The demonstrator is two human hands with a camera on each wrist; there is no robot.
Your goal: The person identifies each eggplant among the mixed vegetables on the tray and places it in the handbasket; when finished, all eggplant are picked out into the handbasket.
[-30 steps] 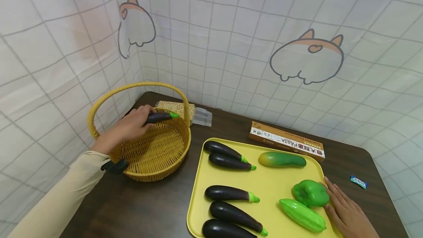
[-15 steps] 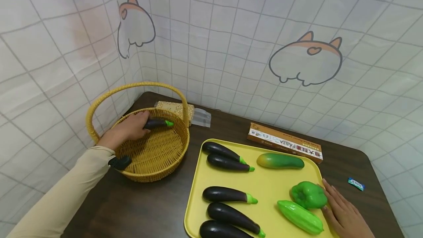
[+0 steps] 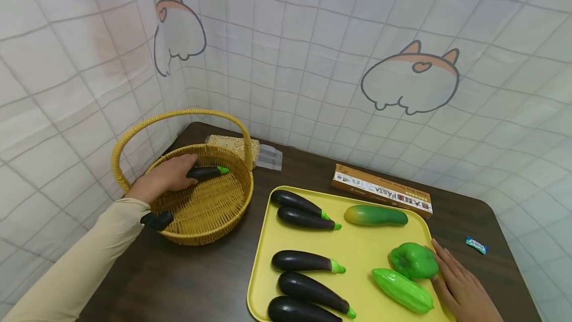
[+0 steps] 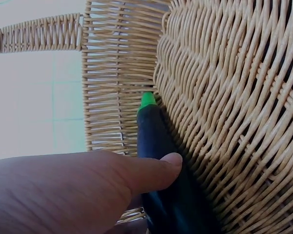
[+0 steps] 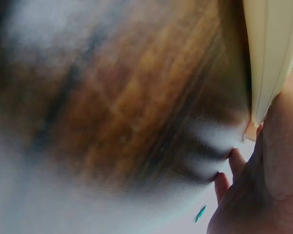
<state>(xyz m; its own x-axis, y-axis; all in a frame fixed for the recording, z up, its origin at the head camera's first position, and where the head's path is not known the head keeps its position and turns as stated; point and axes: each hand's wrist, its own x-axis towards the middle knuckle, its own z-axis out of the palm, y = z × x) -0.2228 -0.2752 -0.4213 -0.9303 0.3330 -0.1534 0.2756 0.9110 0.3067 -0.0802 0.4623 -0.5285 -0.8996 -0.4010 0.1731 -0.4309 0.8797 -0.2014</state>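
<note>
So the glossy dark purple eggplant with the bright green stem [image 3: 204,173] is down inside the round yellow wicker basket [image 3: 210,207], near the far wall. It's gripped by the left hand [image 3: 173,173], with the thumb [image 4: 154,173] laid over the top; the other fingers are mostly hidden. Whether the floor is fully touched can't be told.

Main worry: that skin looks slick and rounded, so if it were let go a bit high, it'd probably be rolled or dropped against the weave. The black wrist device [image 3: 157,220] also sits right by the near rim, so the wicker could get snagged and the whole basket dragged if the arm were lifted carelessly.

Over on the yellow rectangular tray [image 3: 357,247], five more dark eggplants [image 3: 308,262] are lined up on the left side, the lowest cut off by the frame. On the right are kept a green vegetable with a yellowish end [image 3: 375,215], a shiny green bell pepper [image 3: 414,261] and a ridged bright green one [image 3: 403,290]. The right hand [image 3: 464,287] is rested at the tray's right edge, fingers straight and nothing held; the pepper could be nudged if it were slid inward.
</note>
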